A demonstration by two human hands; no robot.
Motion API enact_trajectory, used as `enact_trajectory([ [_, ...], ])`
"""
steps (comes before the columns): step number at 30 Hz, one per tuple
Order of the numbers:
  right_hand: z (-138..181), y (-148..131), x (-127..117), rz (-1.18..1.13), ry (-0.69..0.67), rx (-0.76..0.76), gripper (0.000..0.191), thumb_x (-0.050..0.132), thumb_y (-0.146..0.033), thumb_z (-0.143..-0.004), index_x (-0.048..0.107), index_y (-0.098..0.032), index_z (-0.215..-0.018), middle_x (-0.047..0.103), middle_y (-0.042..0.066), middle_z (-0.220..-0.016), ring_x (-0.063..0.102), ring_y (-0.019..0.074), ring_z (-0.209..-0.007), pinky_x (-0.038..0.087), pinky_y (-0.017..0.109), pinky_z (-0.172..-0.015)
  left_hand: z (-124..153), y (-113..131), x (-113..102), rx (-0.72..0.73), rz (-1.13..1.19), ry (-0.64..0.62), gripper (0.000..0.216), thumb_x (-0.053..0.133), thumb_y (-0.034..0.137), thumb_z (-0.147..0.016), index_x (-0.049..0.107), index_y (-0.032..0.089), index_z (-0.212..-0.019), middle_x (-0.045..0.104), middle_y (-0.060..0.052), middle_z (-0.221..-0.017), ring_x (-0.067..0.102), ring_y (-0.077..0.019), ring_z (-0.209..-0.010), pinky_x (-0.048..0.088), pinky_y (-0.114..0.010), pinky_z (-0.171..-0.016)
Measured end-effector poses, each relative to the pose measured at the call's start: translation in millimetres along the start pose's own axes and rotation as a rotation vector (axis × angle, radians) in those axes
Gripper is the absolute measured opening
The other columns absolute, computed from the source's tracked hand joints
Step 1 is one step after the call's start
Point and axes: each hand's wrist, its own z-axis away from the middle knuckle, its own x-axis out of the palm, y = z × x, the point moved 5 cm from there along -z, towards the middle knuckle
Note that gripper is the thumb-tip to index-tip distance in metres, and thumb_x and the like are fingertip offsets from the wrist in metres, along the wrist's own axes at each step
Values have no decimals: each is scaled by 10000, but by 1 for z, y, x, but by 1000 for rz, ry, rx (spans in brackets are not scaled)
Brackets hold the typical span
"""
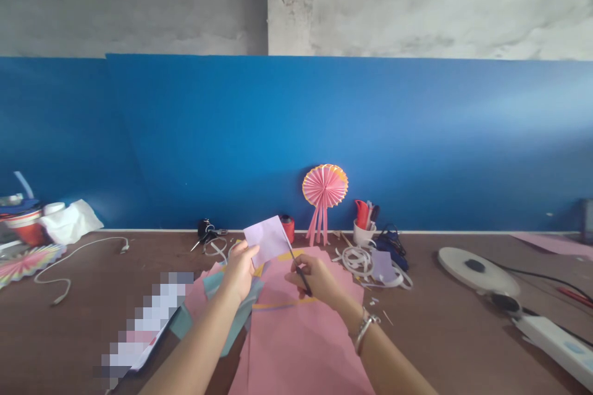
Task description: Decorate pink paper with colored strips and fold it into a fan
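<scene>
My left hand (pixel 243 271) pinches the lower left part of a pale lilac sheet of paper (pixel 267 239) and holds it up above the table. In my right hand (pixel 316 279) is a pair of scissors (pixel 302 279) with dark handles, its blades along the right edge of the lilac sheet. The fingers are closed round the handles; whether the blades are parted is too small to tell. Below both hands lie overlapping sheets of pink paper (pixel 306 345), with teal paper (pixel 238 327) at their left and thin yellow strips among them.
A pink pleated paper rosette (pixel 325 186) leans against the blue partition (pixel 208 136). Right of it are a white cup of tools (pixel 364 232) and curled white strips (pixel 356 259). Keys (pixel 208 232) and a white cable (pixel 69 259) lie left, a power strip (pixel 556 345) right.
</scene>
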Motion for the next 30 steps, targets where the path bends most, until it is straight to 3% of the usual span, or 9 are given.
enact_trajectory([
  [20,-2,4,-1,-14,27,10,136,615,-252,-651,496,-187,-662,479,-75,-388,512,93,-365,354,160,-379,0,1,3,-16,88,-12,217,698,308,-599,598,167,-729,629,3,-628,630,-181,-664,454,-267,-614],
  [30,2,-2,-1,-73,-12,26,159,595,-314,-695,535,-169,-727,569,-33,-454,523,85,-417,333,155,-391,-2,-9,3,-62,115,9,180,689,263,-600,585,168,-712,648,-1,-645,641,-189,-697,468,-270,-628],
])
